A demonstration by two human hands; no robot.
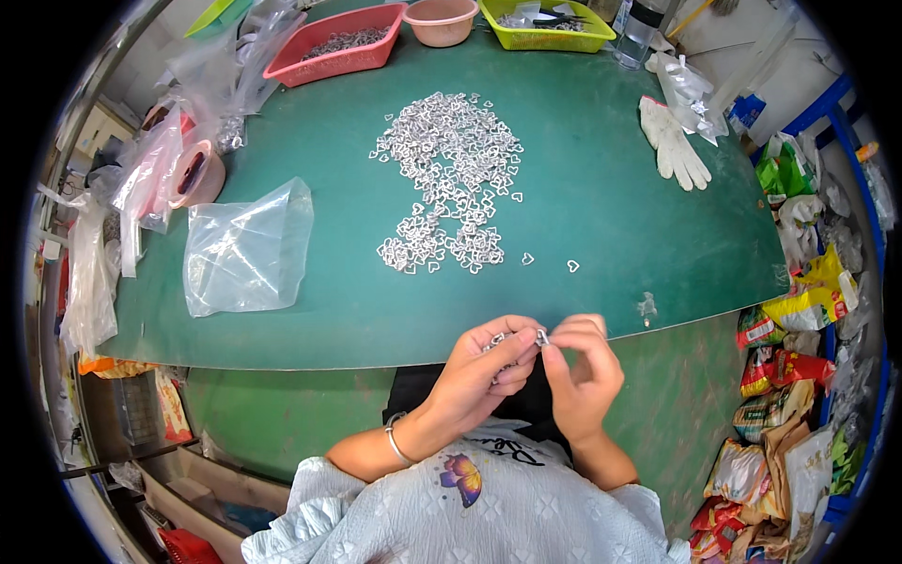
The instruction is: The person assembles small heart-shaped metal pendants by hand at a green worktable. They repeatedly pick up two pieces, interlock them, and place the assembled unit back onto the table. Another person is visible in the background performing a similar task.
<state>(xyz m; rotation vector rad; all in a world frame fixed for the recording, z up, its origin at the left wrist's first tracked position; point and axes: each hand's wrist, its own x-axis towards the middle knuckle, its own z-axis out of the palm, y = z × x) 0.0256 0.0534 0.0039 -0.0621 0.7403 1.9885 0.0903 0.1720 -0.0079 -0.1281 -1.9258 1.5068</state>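
At the near edge of the green desk [620, 160], we hold both hands close together, just in front of our body. Our left hand [484, 371] has its fingers curled around several silvery heart-shaped pieces. At its thumb tip is a single silvery piece [542, 337], on which the fingers of our right hand [584, 376] are pinched. Beyond our hands, a large heap of hearts [451, 141] spreads over the middle of the desk, with two loose hearts [573, 266] lying apart to its right. We see a clear plastic bag [246, 252] flat on the left and a white glove [672, 146] on the right. Along the far edge stand a red tray [324, 73], a pink bowl [442, 36] and a yellow-green tray [550, 40].
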